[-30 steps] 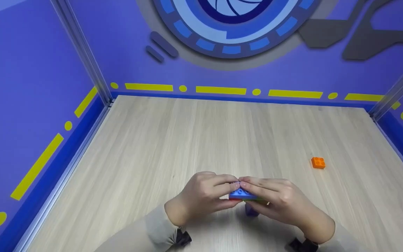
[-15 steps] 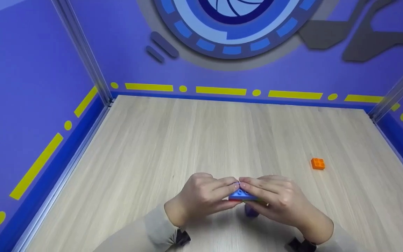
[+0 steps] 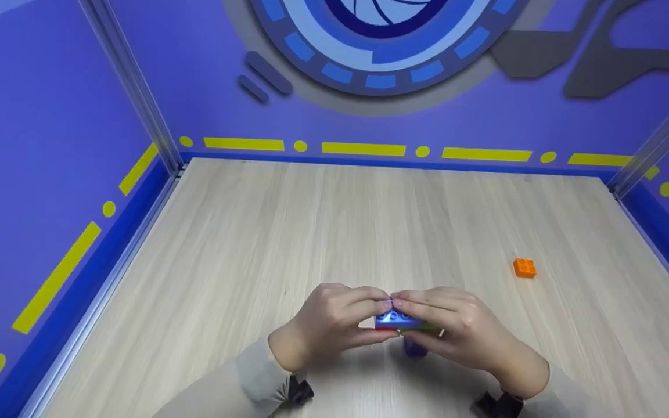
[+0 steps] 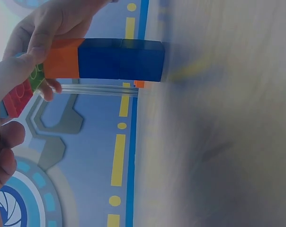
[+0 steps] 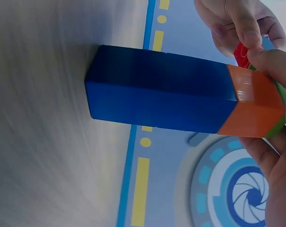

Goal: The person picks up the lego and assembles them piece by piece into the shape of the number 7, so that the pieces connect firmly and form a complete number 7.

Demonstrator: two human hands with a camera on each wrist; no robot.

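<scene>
A tower of toy building bricks stands upright between my hands. Its lower part is dark blue (image 5: 157,90), and an orange brick (image 5: 256,101) sits above that. Higher up, a red brick (image 4: 19,99) and a green brick (image 4: 37,78) lie side by side. Across them lies a blue studded brick (image 3: 395,323), partly covered by fingers. My left hand (image 3: 340,316) pinches the red and blue end, thumb below and fingers on top. My right hand (image 3: 456,322) pinches the green end the same way. The fingertips of both hands meet over the blue brick.
A loose orange brick (image 3: 524,268) lies on the wooden table (image 3: 311,232), right of and beyond my hands. Blue-purple panels (image 3: 50,116) with metal corner posts (image 3: 137,81) enclose the table at the back and sides.
</scene>
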